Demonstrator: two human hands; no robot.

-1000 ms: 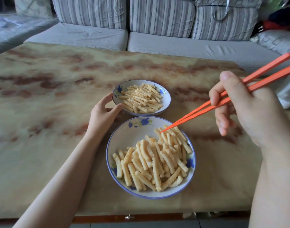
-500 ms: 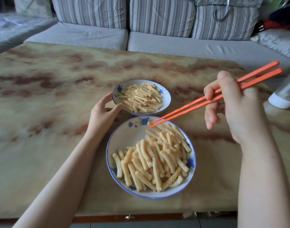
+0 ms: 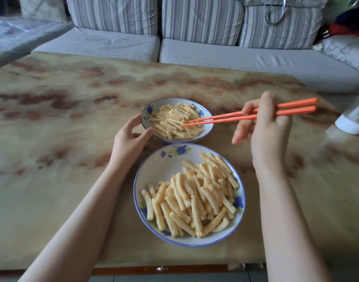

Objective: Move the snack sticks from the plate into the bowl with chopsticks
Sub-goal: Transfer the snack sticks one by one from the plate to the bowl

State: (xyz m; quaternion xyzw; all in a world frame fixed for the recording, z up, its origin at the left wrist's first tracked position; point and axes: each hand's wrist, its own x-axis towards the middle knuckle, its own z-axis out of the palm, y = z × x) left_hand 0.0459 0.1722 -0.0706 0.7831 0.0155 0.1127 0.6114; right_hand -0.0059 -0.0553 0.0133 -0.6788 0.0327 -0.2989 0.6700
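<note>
A wide blue-rimmed plate near me holds a heap of ridged snack sticks. Just beyond it a smaller flowered bowl holds more snack sticks. My right hand grips a pair of orange chopsticks. Their tips are slightly apart, just above the sticks in the bowl's middle. I cannot tell whether a stick sits between the tips. My left hand cups the bowl's left rim, thumb against the rim.
Both dishes stand on a marbled tan table whose front edge runs just below the plate. A white object stands at the right edge. A grey striped sofa runs along the far side.
My right hand has swung the chopsticks left and away from me, from the plate's far edge to above the bowl. My left hand stays on the bowl.
</note>
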